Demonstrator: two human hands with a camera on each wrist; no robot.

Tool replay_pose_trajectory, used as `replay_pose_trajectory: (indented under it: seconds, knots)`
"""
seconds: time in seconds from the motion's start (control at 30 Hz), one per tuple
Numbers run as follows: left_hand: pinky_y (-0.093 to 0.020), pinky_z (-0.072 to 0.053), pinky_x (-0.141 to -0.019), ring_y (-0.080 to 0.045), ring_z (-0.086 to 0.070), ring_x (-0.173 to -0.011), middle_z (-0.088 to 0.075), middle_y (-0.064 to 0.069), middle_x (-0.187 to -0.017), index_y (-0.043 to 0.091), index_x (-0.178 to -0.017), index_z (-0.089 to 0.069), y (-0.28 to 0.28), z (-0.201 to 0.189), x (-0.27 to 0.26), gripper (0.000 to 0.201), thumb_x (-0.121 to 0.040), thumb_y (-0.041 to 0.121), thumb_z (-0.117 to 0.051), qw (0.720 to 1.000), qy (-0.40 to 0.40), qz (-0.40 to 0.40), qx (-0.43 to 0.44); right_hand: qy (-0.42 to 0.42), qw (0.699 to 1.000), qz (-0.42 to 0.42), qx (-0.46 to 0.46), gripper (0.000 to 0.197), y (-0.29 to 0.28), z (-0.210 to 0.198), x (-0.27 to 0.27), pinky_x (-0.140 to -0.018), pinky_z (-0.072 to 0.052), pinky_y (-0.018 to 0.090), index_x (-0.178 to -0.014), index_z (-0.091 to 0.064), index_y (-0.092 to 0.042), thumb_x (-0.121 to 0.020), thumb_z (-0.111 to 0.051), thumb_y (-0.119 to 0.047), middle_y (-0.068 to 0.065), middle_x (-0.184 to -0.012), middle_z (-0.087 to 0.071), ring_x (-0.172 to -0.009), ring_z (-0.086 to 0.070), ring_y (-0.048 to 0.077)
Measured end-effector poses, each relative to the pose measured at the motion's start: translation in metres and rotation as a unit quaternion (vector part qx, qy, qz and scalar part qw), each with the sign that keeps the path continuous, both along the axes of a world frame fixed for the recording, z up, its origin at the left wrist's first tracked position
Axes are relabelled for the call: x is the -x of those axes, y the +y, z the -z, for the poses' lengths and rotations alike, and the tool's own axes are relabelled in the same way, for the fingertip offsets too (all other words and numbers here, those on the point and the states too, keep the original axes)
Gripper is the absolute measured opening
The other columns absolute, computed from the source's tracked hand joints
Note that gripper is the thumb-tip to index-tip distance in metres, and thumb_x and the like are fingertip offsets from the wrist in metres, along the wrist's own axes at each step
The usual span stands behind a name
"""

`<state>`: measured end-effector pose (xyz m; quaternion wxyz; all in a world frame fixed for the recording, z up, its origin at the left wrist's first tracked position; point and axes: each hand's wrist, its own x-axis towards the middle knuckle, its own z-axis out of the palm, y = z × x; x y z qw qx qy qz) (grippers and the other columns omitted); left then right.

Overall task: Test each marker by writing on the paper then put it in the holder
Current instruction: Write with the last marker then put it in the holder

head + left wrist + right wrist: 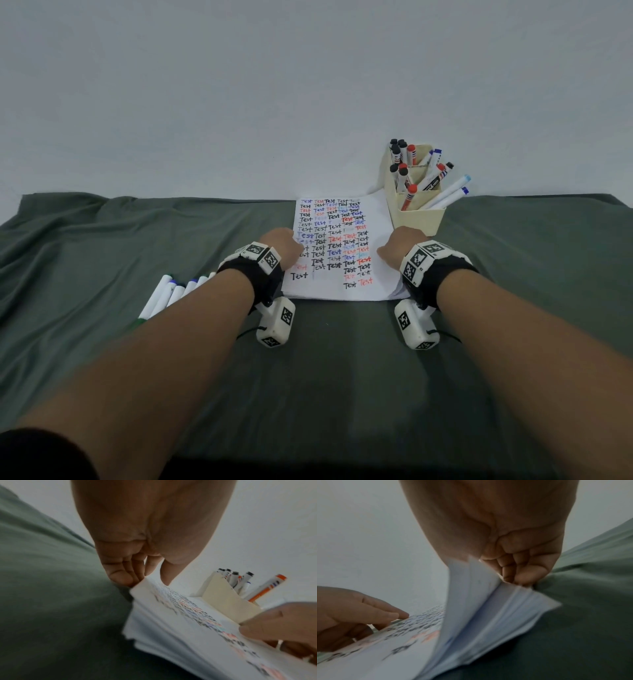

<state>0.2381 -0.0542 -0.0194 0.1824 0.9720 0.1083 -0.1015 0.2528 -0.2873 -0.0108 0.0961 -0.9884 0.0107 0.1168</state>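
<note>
- On green cloth [102, 240] spread over the table, against a pale wall: white stack of paper sheets [380, 274], top sheet covered in rows of the word "Test" in black, blue and red ink.
- Left hand [282, 248] at the stack's left edge; in the left wrist view, fingers [120, 573] curled down together, tips touching the left edge of the top sheets, thumb [169, 573] coming down onto the written face, so edge pinched between them.
- Right hand [399, 246] at the stack's right edge; in the right wrist view, fingers [522, 572] curled together at the edge, several top sheets lifted and bent upward against the palm, lower sheets fanned beneath.
- No marker in either hand.
- Cream rectangular holder with compartments [419, 219] just beyond the far right corner of the paper, close to the wall, touching or overlapping that corner.
- In the holder: white-barrelled markers with black, red and blue caps [409, 171], standing or leaning in different compartments; two blue-capped ones tilted out over the right rim.
- Near the left forearm, well apart from the holder: row of white markers with blue caps [171, 294] lying side by side on the cloth, partly hidden by the arm; one green-ended barrel at the row's near end.
- On each wrist: black strap with white blocks bearing black-and-white square codes [260, 257], a white camera housing hanging below.
</note>
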Motion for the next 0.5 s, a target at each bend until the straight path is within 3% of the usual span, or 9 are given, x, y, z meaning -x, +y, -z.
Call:
replay_pose_trajectory:
  seconds: [0.07,0.13,0.2,0.3,0.4,0.5]
  knots:
    - [-0.036,-0.051,-0.093,-0.024,-0.063,-0.108,-0.066,-0.005,-0.122,0.012,-0.126,-0.061,0.002,0.0,0.004,0.039,-0.102,0.039,-0.048,0.999,0.002,0.02,-0.026,-0.018,1.0,0.007,-0.003,0.022,-0.002,0.002,0.003,-0.051,-0.035,0.026,-0.103,-0.061,-0.008,-0.102,-0.055,-0.028,0.006,-0.095,-0.064,-0.076,-0.055,0.02]
    - [-0.032,-0.048,-0.085,-0.024,-0.062,-0.106,-0.066,-0.002,-0.113,0.013,-0.12,-0.061,0.006,-0.001,0.011,0.042,-0.101,0.047,-0.047,0.997,-0.011,0.042,-0.061,-0.036,0.999,0.011,0.0,0.024,-0.004,0.003,0.01,-0.055,-0.037,0.027,-0.099,-0.057,-0.012,-0.099,-0.057,-0.035,0.007,-0.099,-0.064,-0.074,-0.055,0.019]
    - [-0.033,-0.045,-0.084,-0.026,-0.059,-0.107,-0.064,0.0,-0.105,0.016,-0.116,-0.059,0.014,-0.004,0.02,0.039,-0.099,0.05,-0.048,0.994,-0.03,0.051,-0.097,-0.047,0.998,-0.006,0.03,0.041,-0.005,0.003,0.021,-0.071,-0.041,0.032,-0.118,-0.053,-0.013,-0.097,-0.056,-0.047,0.011,-0.119,-0.059,-0.097,-0.06,0.028]
    - [-0.04,-0.046,-0.101,-0.031,-0.053,-0.126,-0.057,-0.009,-0.136,0.016,-0.135,-0.056,0.038,-0.006,0.039,0.062,-0.091,0.059,-0.049,0.982,-0.051,0.031,-0.182,-0.061,0.993,-0.085,0.055,0.073,-0.004,0.006,0.038,-0.096,-0.043,0.043,-0.152,-0.032,-0.02,-0.095,-0.051,-0.062,0.014,-0.142,-0.044,-0.129,-0.044,0.039]
    - [-0.044,-0.037,-0.108,-0.034,-0.042,-0.135,-0.048,-0.012,-0.145,0.023,-0.141,-0.049,0.073,-0.003,0.065,0.08,-0.078,0.071,-0.051,0.972,-0.029,-0.017,-0.234,-0.066,0.979,-0.18,0.073,0.084,-0.002,0.008,0.06,-0.121,-0.026,0.051,-0.161,-0.017,-0.029,-0.094,-0.046,-0.071,0.012,-0.165,-0.022,-0.152,-0.016,0.039]
    - [-0.043,-0.048,-0.097,-0.038,-0.054,-0.119,-0.058,-0.013,-0.131,0.026,-0.125,-0.058,0.113,-0.001,0.095,0.078,-0.063,0.073,-0.054,0.975,0.008,-0.1,-0.199,-0.068,0.973,-0.211,0.066,0.085,0.003,0.012,0.082,-0.125,-0.015,0.052,-0.162,-0.015,-0.034,-0.093,-0.045,-0.074,0.008,-0.17,-0.013,-0.156,-0.003,0.036]
